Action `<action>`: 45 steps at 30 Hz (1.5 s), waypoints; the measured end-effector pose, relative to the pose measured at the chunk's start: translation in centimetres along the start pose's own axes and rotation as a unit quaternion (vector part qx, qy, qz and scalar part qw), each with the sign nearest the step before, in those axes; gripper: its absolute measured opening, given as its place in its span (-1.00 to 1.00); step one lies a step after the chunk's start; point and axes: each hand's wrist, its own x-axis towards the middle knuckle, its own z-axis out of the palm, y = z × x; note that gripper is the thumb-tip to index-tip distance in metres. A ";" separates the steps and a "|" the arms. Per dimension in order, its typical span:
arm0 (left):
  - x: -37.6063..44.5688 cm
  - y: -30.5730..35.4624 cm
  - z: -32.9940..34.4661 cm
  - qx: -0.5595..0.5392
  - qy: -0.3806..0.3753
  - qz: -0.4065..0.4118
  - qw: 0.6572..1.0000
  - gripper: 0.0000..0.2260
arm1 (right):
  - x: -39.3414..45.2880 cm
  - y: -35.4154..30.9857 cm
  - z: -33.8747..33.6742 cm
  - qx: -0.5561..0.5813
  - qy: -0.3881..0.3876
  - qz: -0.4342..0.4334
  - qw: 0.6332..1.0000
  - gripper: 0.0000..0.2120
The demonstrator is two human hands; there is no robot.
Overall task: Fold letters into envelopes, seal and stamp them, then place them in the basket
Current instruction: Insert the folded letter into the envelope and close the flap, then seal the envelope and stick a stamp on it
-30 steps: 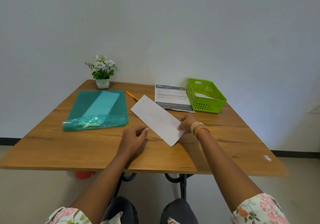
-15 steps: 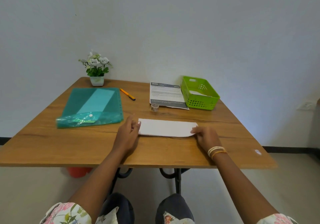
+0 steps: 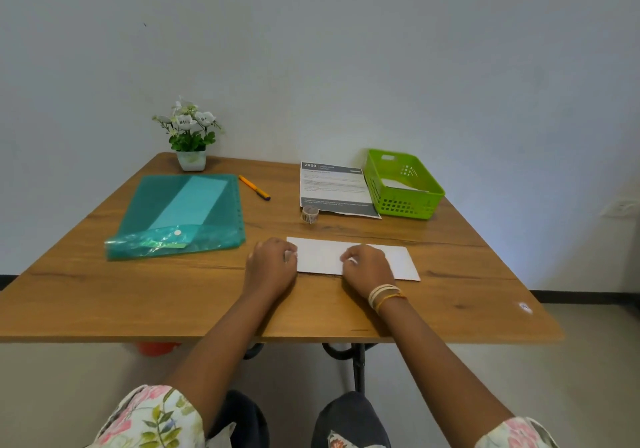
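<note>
Envelope (image 3: 325, 257) lay flat near the table's (image 3: 104, 295) front edge, just in front of the stamp roll (image 3: 309, 214). Left hand (image 3: 272, 267) rested curled at its left end; right hand (image 3: 367, 266) pressed its middle, fingers bent, perhaps pinching paper. Beyond the roll sat the letter (image 3: 334, 188) and green basket (image 3: 405, 205).

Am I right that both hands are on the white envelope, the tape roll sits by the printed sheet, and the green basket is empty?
Not quite. The green basket is not empty: the head view shows a white paper lying inside it. The rest holds: the left hand and right hand are on the white envelope, and the tape roll sits by the printed sheet.
</note>
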 end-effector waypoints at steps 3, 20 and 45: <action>1.0 0.5 0.9 -0.001 0.005 -0.011 1.000 -0.75 | 0.8 -1.6 2.0 -0.019 -0.010 -0.011 1.000 -0.80; 4.8 0.4 2.3 0.007 0.044 -0.005 0.999 -0.82 | 11.2 -3.9 7.0 0.021 0.060 -0.015 0.998 -0.51; 5.9 -0.6 3.1 -0.080 0.027 0.044 0.995 -0.88 | 8.3 -1.4 5.7 0.205 0.060 -0.140 0.967 -0.92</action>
